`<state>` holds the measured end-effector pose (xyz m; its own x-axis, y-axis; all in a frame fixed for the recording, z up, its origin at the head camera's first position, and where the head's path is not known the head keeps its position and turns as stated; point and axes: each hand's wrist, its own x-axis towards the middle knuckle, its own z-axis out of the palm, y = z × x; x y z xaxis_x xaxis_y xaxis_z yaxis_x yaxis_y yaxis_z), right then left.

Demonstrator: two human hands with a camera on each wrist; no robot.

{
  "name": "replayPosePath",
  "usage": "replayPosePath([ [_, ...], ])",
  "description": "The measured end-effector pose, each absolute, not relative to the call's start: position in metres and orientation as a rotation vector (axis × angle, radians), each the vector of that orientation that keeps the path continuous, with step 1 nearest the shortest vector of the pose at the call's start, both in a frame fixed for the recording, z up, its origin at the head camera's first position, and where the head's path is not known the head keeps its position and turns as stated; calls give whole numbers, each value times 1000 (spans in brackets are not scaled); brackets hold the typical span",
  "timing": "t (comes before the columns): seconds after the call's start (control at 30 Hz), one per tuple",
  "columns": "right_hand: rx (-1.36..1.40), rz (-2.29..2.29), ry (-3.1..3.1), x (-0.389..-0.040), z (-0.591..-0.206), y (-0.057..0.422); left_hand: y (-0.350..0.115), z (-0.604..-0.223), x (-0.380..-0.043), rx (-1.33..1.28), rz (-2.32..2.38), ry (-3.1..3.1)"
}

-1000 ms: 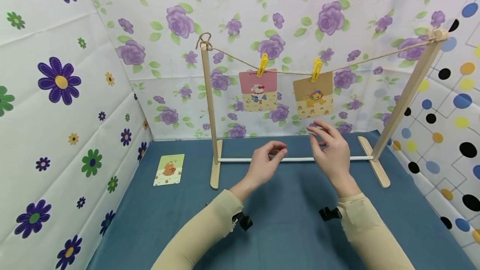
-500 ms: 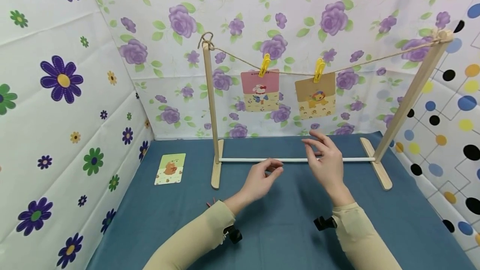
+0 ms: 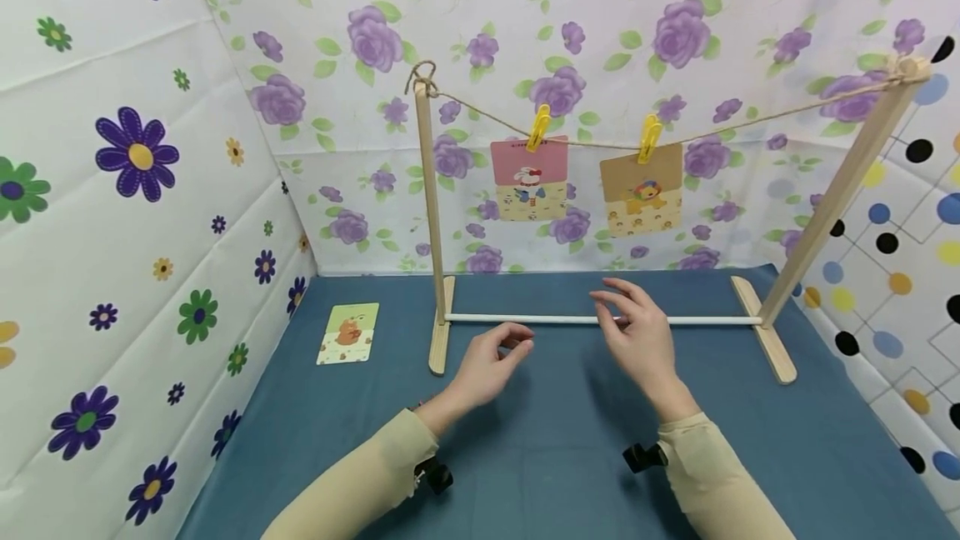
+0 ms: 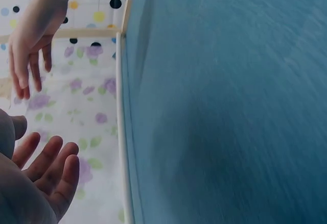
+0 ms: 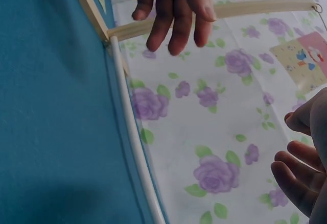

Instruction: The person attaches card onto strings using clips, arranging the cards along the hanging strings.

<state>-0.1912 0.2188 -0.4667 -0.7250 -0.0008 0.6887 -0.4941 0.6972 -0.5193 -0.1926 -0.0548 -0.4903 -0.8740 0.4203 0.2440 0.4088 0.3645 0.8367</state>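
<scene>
Both hands hover over the table in front of a wooden stand and hold nothing. The left hand point(image 3: 487, 363), fingers loosely bent, is at the near side of the stand's white rod point(image 3: 540, 319). To its right the right hand point(image 3: 636, 338) has its fingers spread loosely, also by the rod. Above them a twine line point(image 3: 480, 118) sags between the posts. A yellow clothespin point(image 3: 537, 127) holds a pink rabbit card point(image 3: 529, 179) on it; a second yellow clothespin point(image 3: 649, 138) holds a brown lion card point(image 3: 642, 192). Far left on the table lies a green card point(image 3: 348, 333) with a bear-like figure.
The left wooden post point(image 3: 431, 207) and the leaning right wooden post point(image 3: 838, 198) stand on wooden feet. A blue cloth point(image 3: 540, 457) covers the table. Flowered sheets point(image 3: 360, 148) and a dotted sheet point(image 3: 900, 273) enclose the back and sides.
Both hands have drawn back from the hanging cards, toward the person; the left has also moved left. The cards stay on the line, and the view has shifted slightly.
</scene>
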Motion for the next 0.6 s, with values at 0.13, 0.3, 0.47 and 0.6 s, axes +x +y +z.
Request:
replayPosePath([
  [0.13,405,957,-2254,-191,-473,209,-74,-488,-194,736,1620,2620],
  [0.3,440,949,-2307,-191,-482,196,-102,-484,-194,596,1684,2672],
  [0.47,465,1002,-2360,-189,-488,185,-127,-485,-195,482,1740,2704],
  [0.6,489,1055,-2412,-190,-493,174,-147,-489,-196,412,1742,2738],
])
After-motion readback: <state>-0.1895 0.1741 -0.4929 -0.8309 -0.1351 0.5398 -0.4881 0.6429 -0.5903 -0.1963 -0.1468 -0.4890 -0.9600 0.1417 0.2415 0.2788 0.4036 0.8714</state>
